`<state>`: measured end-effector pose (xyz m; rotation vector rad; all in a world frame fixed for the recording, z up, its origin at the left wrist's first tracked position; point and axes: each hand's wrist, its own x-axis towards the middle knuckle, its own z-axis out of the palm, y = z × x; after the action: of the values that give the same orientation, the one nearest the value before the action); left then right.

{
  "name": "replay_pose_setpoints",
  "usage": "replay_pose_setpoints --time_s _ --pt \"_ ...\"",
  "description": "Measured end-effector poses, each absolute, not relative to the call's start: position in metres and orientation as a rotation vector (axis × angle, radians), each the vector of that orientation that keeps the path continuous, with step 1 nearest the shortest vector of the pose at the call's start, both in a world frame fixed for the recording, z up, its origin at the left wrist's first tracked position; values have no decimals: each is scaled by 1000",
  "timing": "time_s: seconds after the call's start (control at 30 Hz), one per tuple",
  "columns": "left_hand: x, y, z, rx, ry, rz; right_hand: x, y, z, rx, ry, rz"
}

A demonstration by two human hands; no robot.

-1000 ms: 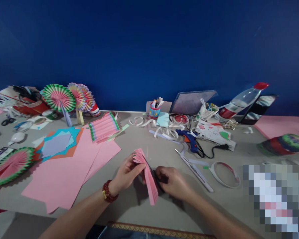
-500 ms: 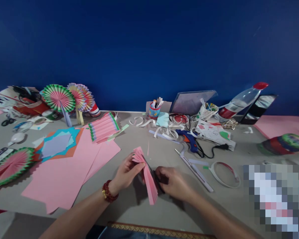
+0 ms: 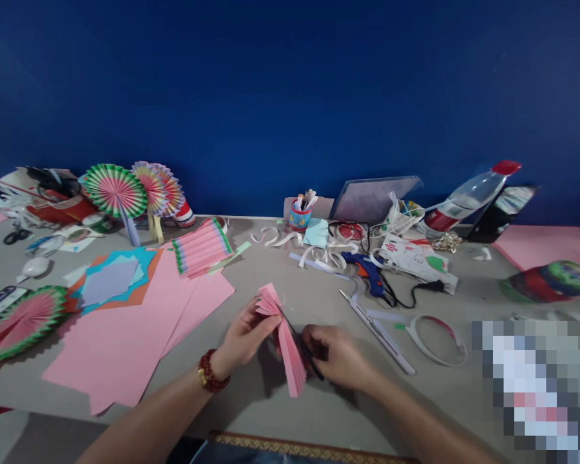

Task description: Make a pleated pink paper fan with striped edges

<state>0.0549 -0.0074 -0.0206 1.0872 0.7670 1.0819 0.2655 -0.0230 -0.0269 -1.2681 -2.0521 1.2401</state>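
Pinched between the thumb and fingers of my left hand (image 3: pixel 248 335) is a pleated pink paper (image 3: pixel 292 361), its folds fanning out at the top and at the bottom. My right hand (image 3: pixel 341 354) is closed around the dark handles of a pair of scissors (image 3: pixel 305 348). The blades point up and to the left, along the right edge of the pleated paper near my left thumb. The fingers of my right hand partly cover the handles.
Pink sheets (image 3: pixel 120 348) lie on the left, with a green-edged paper fan (image 3: pixel 29 322) beside them. A blue glue gun (image 3: pixel 367 270), a utility knife (image 3: pixel 377 332) and a tape roll (image 3: pixel 437 340) lie to the right. A plastic bottle (image 3: pixel 468 196) leans at the back.
The scissors have closed along the paper's edge, and their handles have shifted slightly. The thin pink strip standing above the blades has moved down. My left hand stays in place.
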Motion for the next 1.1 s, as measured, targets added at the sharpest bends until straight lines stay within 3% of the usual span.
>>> replay_pose_setpoints --time_s 1.1 --pt "55 -10 -20 1093 823 1099 266 -24 -27 -1170 -1865 1516"
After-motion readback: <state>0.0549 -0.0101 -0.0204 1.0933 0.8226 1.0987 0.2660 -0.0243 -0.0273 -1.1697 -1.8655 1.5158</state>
